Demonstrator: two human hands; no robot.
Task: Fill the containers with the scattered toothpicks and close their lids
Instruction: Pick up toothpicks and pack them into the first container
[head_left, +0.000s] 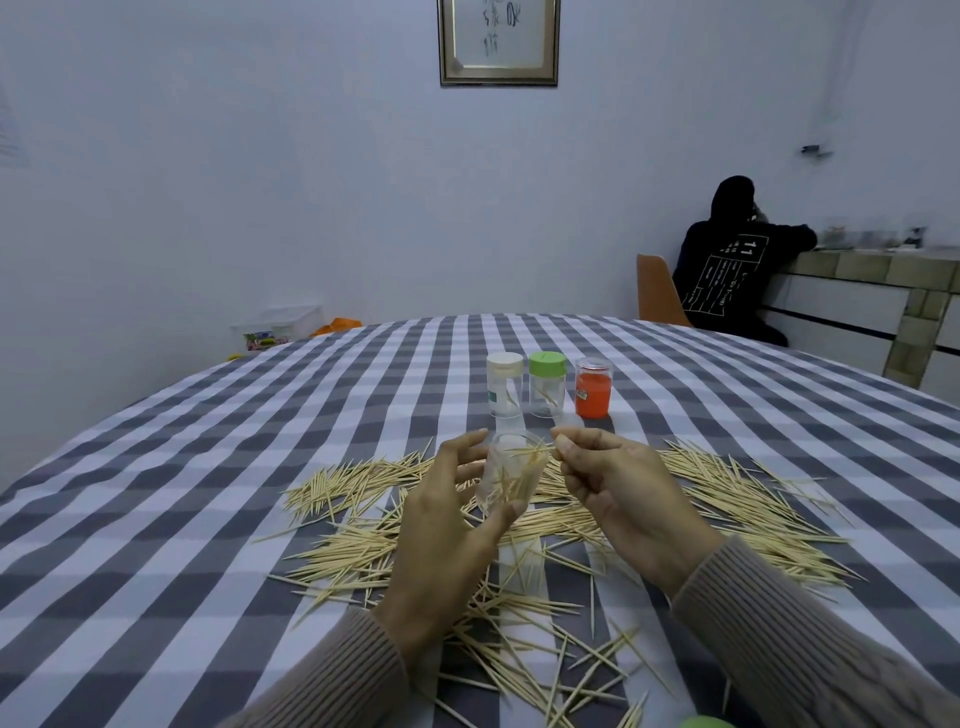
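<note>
I have my left hand (447, 519) curled round a clear, lidless container (511, 475), thumb on the near side and fingers on the far side, tilted so its open mouth faces up and to the right, toward my other hand. A small bunch of toothpicks already lies inside it, their long axes running roughly along the container's own axis.

My right hand (618, 493) sits just beside that mouth, on its right, fingers curled with thumb and forefinger pressed together at the rim. I judge it is pinching toothpicks whose tips reach into the opening, but the sticks in the pinch are too fine to be sure.

So the feed goes right to left, and the sticks must line up with the container's tilt or they will jam across the mouth.

The scattered toothpicks (727, 499) lie all over the checked tablecloth (156, 493) beneath and around both hands, most still unpicked. Farther back stand 3 more containers in a row: the white-lidded one (505, 384), the green-lidded one (546, 383) and the orange one (593, 388).
</note>
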